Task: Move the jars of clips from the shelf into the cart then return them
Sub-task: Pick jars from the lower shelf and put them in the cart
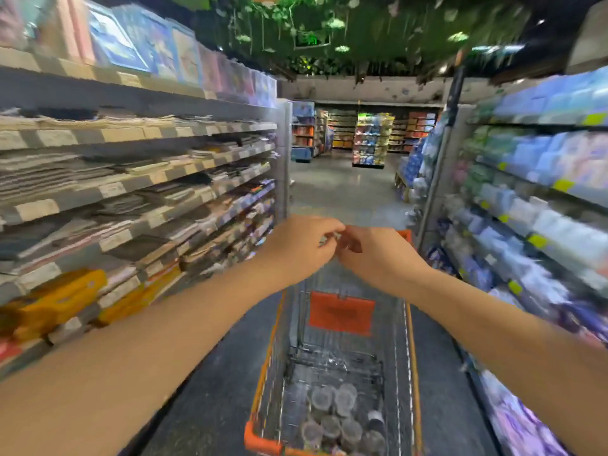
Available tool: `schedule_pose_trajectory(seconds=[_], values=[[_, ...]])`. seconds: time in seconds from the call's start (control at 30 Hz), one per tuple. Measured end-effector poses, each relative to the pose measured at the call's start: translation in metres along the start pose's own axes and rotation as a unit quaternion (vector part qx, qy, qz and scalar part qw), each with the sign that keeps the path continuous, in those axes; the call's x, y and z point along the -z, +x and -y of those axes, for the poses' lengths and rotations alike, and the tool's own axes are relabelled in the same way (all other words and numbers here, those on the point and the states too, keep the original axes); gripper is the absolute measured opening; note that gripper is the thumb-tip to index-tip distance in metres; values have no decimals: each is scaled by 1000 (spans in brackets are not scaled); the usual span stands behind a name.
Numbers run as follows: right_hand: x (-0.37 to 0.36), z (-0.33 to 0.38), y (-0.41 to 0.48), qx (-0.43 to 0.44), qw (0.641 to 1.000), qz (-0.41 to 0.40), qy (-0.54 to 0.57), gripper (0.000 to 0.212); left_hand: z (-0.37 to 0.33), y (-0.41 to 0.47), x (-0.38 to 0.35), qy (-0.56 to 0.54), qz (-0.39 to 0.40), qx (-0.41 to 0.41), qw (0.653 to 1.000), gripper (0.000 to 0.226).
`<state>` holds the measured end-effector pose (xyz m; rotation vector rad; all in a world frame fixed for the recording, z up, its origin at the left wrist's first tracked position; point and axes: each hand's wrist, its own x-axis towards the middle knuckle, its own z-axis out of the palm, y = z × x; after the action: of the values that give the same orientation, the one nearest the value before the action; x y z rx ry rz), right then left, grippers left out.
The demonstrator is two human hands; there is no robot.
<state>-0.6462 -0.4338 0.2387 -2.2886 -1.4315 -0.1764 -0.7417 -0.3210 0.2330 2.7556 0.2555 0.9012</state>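
1. Jars (pixel 342 419) sat upright in the near end of the cart (pixel 261 436).
2. Left hand (pixel 296 250) and right hand (pixel 378 258) met over the far end, fingers curled; grip unclear, blurred.
3. Jars lay below and behind both hands; neither nearer.

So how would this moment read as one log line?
jars in cart | left hand, right hand meet over cart | grip blurred

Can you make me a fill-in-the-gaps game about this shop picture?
1. The cart holds lots of clear ____.
2. The sign hanging inside it is coloured ____.
3. The yellow packs sit on the shelves on the person's ____ side.
Missing words: jars, orange, left.
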Motion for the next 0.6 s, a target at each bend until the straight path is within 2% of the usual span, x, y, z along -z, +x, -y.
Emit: schedule_pose_trajectory(seconds=[0.1,0.23,0.37,0.47,0.53,0.6], values=[[-19,-65,-3,-51,999,11,-8,26,-9,28,-62,12,52,-16,998,32],[-50,-122,5,-93,995,25,0,16,1,58,-132,-17,104,-35,994,46],[-88,-165,23,-132,990,50,18,26,31,78,-206,-22,157,-18,987,39],[-138,-194,35,-189,974,108,59,24,68,78,-272,-60,201,17,978,23],[-180,-215,44,-222,962,144,73,16,94,74,-310,-75,223,41,971,23],[-226,-233,49,-261,945,167,108,23,119,70,-347,-89,236,63,966,25]])
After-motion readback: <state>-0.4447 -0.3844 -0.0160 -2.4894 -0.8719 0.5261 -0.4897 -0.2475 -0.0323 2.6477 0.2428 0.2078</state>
